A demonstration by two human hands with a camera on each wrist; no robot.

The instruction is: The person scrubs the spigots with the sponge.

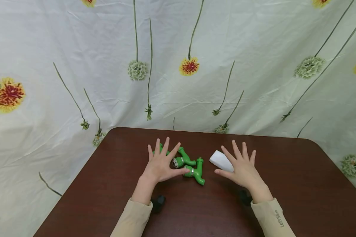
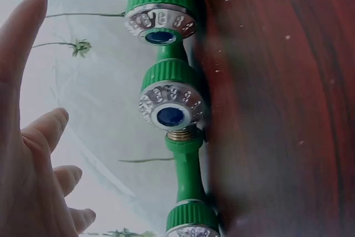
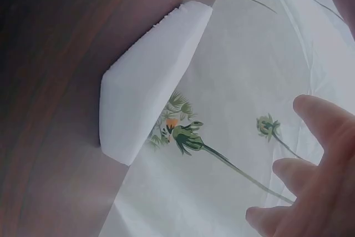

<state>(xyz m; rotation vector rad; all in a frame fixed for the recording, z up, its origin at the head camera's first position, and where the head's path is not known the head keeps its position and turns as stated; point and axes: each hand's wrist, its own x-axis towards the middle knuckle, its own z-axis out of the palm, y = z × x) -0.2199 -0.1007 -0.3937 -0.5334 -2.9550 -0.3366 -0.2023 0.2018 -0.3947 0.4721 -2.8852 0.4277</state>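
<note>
My left hand [image 1: 159, 166] is held with fingers spread above three green taps and grips nothing. In the head view its fingers partly cover the farthest tap [image 1: 165, 151]; the middle tap [image 1: 190, 161] and the nearest tap [image 1: 199, 171] show more fully. Ridged green knobs with silvery rims and blue centres, such as the knob [image 2: 171, 101], face the left wrist camera. My right hand [image 1: 242, 168], also spread and holding nothing, is beside a white block [image 1: 221, 160]. In the right wrist view this white block [image 3: 150, 87] has slanted ends and one rough edge, like foam.
Everything lies on a dark reddish-brown table [image 1: 213, 210] with rounded far corners. Behind it hangs a pale cloth [image 1: 166, 92] printed with flowers. Dark objects [image 1: 158, 203] show beside both wrists, partly hidden by the arms.
</note>
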